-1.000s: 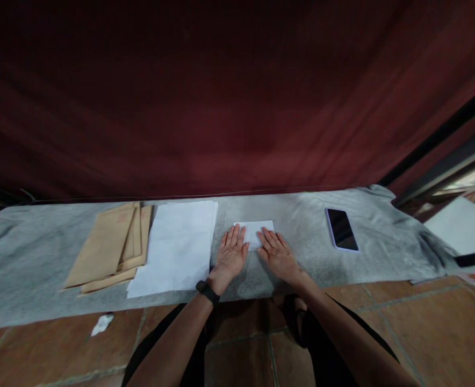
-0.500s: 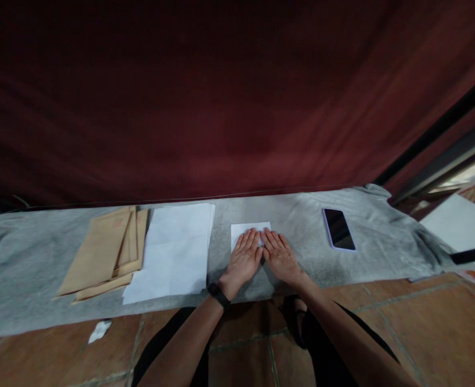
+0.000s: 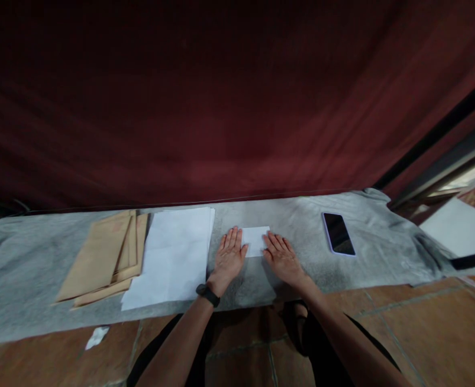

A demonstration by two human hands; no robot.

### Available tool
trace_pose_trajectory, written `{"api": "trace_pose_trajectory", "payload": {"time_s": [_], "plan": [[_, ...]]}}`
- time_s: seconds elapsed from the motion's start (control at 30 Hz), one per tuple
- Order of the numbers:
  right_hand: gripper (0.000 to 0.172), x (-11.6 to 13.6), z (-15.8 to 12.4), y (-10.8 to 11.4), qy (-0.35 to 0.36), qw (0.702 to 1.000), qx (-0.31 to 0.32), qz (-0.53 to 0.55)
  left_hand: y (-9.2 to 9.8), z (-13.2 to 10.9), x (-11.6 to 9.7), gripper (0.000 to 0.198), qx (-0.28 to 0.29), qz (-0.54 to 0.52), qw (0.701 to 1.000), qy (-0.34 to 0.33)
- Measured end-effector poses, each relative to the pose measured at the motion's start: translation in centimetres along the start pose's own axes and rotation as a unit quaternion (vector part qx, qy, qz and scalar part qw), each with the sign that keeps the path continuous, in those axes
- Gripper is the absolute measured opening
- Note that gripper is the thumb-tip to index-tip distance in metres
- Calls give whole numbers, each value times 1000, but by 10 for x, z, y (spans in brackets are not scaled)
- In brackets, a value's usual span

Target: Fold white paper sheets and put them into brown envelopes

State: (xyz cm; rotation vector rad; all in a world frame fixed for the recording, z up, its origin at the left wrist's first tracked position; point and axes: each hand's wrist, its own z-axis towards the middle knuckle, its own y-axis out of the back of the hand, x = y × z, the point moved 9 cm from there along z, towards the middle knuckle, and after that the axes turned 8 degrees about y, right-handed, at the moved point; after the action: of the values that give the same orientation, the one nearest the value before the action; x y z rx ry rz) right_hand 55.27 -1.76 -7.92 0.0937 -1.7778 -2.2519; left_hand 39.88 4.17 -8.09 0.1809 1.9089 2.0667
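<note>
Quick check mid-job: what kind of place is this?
Probably a makeshift paperwork spot at floor level: a grey cloth lies over terracotta tiles, with brown envelopes and white sheets stacked on it and a dark red curtain behind.

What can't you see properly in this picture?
All in the head view:
Folded paper: its ends are covered by the left hand and the right hand, which lie flat on it.
Brown envelopes: the reddish print is too blurred to read, and the top one hides most of the others.
Phone: its screen is dark.
White sheet at the far right: cut off by the picture's edge.
</note>
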Motion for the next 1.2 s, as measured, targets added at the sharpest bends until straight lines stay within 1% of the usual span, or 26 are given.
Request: {"api": "trace_pose_trajectory", "payload": {"time_s": [0.13,0.2,0.27,0.37,0.43,0.5,0.57,0.67,0.73,0.93,1.07,1.2], "plan": [[53,-10,-1,0,-14,1000,10,4,1,0,8,61,-4,8,1000,8],[57,-10,-1,3,-6,1000,13,10,2,1,10,61,-4,10,1000,9],[61,-3,1,7,27,999,15,24,3,1,10,60,-5,9,1000,7],[55,11,5,12,85,995,31,41,5,2,9,59,-4,7,1000,2],[50,15,7,13,99,993,47,44,7,3,9,58,4,5,1000,1],[50,15,10,14,109,991,62,47,11,3,10,58,11,0,1000,1],[54,13,12,15,126,987,78,59,16,1,6,56,17,-11,999,-27],[61,9,13,14,138,983,97,79,20,-8,-10,56,44,-40,990,-129],[63,7,13,13,140,981,104,84,20,-15,-17,56,59,-51,982,-171],[64,5,12,15,142,981,94,90,24,-15,-19,51,58,-45,984,-163],[64,4,12,18,143,981,92,96,28,-16,-22,54,72,-35,982,-172],[63,4,13,20,138,981,100,95,29,-18,-24,58,88,-29,979,-180]]}}
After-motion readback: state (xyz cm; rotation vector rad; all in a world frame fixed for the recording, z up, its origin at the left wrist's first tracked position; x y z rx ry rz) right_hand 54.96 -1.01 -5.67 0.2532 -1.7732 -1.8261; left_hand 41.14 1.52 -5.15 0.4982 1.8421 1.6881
